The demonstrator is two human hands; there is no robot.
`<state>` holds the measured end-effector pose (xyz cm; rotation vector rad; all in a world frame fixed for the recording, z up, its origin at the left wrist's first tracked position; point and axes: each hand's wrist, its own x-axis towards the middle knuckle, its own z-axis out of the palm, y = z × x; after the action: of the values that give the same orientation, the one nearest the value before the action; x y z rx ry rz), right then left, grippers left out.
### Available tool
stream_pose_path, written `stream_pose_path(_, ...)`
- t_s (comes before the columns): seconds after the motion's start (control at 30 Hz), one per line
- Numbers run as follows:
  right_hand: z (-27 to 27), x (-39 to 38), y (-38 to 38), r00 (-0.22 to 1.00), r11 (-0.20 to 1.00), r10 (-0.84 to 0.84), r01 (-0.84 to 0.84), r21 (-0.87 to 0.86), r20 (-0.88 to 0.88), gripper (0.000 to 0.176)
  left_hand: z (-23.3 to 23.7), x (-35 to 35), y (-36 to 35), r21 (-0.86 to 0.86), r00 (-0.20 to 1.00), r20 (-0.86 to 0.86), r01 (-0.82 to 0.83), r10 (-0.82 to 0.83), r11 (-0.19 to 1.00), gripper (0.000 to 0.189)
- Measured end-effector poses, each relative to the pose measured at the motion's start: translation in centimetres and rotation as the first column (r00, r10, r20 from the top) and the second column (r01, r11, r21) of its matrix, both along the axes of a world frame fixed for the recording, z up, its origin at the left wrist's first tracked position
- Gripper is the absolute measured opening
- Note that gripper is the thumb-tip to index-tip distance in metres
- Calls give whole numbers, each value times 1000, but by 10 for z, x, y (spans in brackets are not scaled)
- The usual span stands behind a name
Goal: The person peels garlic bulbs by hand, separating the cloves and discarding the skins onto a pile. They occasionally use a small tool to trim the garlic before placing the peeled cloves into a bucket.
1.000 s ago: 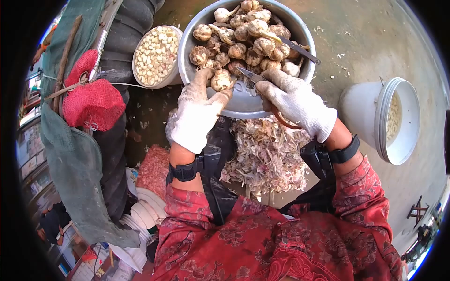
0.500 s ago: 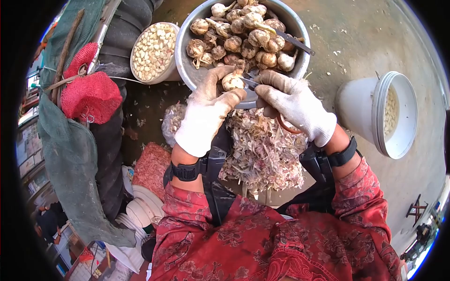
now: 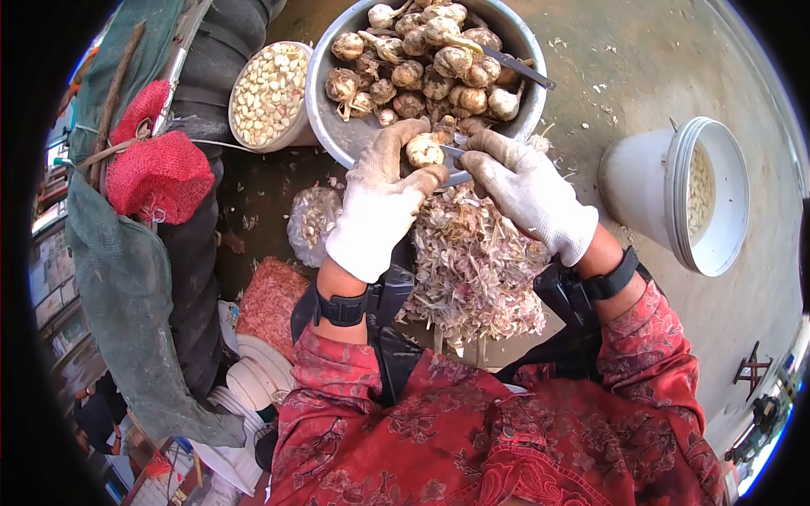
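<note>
Between the fingers and thumb of my gloved left hand is a garlic bulb, over the near rim of a metal basin. My gloved right hand grips a small blade tool whose tip touches or nearly touches the bulb; its handle is hidden in the glove. Inside the basin lie several unpeeled garlic bulbs with a dark metal strip resting across them. Below both hands is a heap of garlic skins and stalks.
A white bucket of peeled cloves stands left of the basin. Another white bucket leans at the right with cloves inside. At the left are a clear bag, a red mesh sack and green netting. Part of a person shows lower left.
The basin and its bulbs appear slightly further left and higher as the view shifts. The held bulb is turned, with more of its pale side showing, and the orange-brown loop below my right hand is hidden.
</note>
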<state>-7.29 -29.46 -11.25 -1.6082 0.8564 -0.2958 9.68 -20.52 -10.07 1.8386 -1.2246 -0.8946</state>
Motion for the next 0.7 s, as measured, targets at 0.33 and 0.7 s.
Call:
stream_pose_path(0.33,-2,5,5,997,994,-72,72,85,6,43,-9,-6,0,-124,948,277,196,-155,973,51)
stream_pose_path(0.7,4,8,6,976,770,-103,-46,636,194,37,-17,-8,-1,209,734,-657,-41,171,977,36)
